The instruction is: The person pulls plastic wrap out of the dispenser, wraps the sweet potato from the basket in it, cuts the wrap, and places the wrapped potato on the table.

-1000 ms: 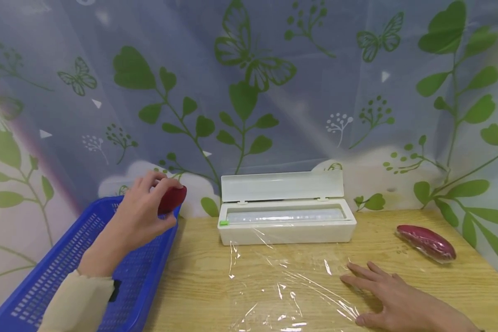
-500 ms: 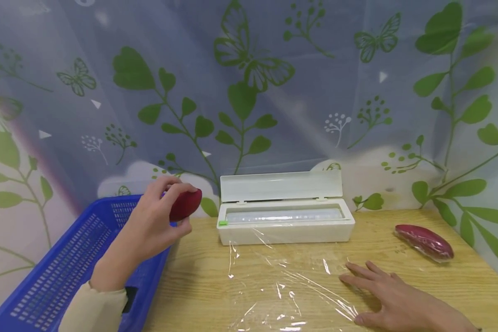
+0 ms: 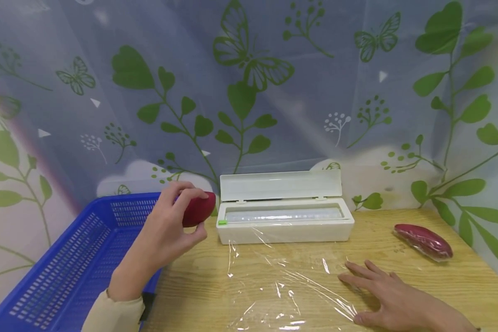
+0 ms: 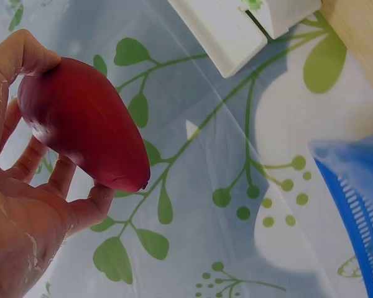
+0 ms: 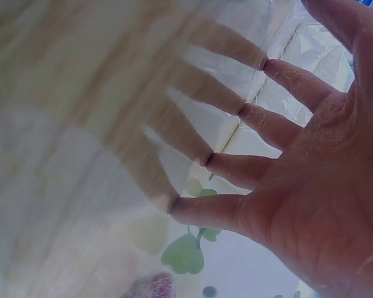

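Left hand [image 3: 163,233] pinches red vegetable [image 3: 199,210] aloft between blue basket [image 3: 62,258] and white box [image 3: 286,234] | right hand [image 3: 392,295] spread, fingertips down at edge of clear film [image 3: 274,276], seemingly keeping it flat

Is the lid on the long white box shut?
No, the head view shows the lid standing up at the back of the white box, with the clear roll showing inside.

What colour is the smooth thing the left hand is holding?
Dark red; the left wrist view shows the smooth thing best.
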Motion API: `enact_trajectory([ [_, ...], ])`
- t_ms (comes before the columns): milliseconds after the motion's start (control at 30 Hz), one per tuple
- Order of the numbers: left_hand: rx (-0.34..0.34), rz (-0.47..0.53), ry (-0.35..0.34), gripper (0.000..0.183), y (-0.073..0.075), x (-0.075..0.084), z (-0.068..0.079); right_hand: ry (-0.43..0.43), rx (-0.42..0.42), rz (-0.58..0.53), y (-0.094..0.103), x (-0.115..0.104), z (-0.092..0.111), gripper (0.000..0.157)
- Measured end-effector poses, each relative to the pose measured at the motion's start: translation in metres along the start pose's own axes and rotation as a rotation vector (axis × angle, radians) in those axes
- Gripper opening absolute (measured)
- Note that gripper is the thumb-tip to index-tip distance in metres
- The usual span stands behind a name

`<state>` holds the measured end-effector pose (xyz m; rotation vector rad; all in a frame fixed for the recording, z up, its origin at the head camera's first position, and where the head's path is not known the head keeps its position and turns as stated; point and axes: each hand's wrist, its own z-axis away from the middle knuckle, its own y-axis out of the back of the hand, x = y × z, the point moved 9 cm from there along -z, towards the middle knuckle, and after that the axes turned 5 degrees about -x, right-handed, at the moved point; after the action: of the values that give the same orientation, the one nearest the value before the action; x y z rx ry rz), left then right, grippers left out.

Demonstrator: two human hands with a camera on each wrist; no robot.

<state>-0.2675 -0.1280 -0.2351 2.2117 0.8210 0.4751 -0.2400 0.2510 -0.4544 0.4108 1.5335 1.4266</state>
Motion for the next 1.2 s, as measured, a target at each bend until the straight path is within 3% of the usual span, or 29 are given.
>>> enact_trajectory([
  [300,-0.013,0.044,0.008,0.052,-0.018,0.010,0.000,0.001,-0.005,-0.012,-0.001,0.001,0.001,0.074],
  [533,0.010,0.088,0.034,0.053,-0.023,0.016,-0.005,0.007,0.004,-0.004,-0.001,0.002,0.002,0.075],
  [667,0.018,0.103,0.008,0.053,-0.030,0.023,-0.010,0.020,0.016,-0.005,-0.001,0.001,0.002,0.074],
  [967,-0.016,0.088,-0.053,0.055,-0.059,0.041,-0.012,0.013,0.010,-0.027,-0.002,0.002,0.001,0.073],
  [1200,-0.085,0.092,-0.069,0.056,-0.083,0.054,-0.013,0.004,-0.012,-0.049,-0.003,0.003,0.001,0.073],
])
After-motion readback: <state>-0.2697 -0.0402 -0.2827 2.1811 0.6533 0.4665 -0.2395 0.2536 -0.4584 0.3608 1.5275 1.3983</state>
